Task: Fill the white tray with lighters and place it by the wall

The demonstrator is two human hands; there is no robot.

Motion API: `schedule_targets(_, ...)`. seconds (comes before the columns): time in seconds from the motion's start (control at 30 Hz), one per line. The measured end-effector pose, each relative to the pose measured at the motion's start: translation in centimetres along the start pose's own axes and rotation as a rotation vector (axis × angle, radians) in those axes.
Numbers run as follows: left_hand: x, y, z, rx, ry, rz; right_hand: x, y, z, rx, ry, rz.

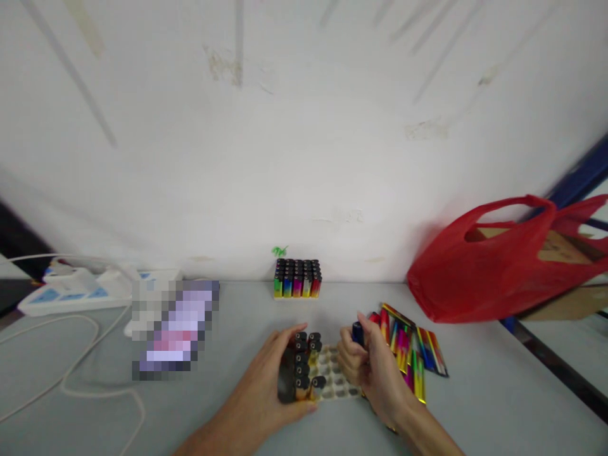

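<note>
Crowding the right hand [368,364], clutching something blue [358,333], are shiny wrappers [403,347]; the left hand [263,373] grips a tray [327,367].

On our left we see a white power strip [95,301] with plugs [73,280] in it, a white cable [104,394] looping over the grey tabletop [228,335], and a phone [178,326] (its lit screen pixelated) lying aslant. To the right, near the scuffed white wall [304,139], we have a red plastic bag [465,278] with cardboard [565,247] inside.
</note>
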State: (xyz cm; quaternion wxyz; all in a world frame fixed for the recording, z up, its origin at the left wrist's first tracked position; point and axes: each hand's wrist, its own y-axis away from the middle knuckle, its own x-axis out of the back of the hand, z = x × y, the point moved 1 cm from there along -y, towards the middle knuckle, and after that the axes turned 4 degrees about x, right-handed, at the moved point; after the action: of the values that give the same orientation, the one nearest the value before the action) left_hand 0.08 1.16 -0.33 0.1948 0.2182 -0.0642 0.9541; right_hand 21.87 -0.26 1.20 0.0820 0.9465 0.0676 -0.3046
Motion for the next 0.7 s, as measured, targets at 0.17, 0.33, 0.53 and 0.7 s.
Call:
schedule_targets(0.17, 0.23, 0.17, 0.55, 0.022, 0.003, 0.000, -0.38, 0.17, -0.19, 0.006, 0.027, -0.043)
schedule_targets(0.33, 0.16, 0.20, 0.32, 0.022, 0.008, -0.002, -0.35, 0.17, -0.05, 0.003, 0.087, -0.050)
schedule_targets(0.53, 0.06, 0.28, 0.17, 0.018, 0.011, -0.001, -0.04, 0.28, 0.49, 0.010, 0.132, -0.009)
schedule_targets(0.7, 0.01, 0.09, -0.01, 0.001, 0.010, 0.001, -0.02, 0.27, 0.73, 0.022, 0.136, 0.026)
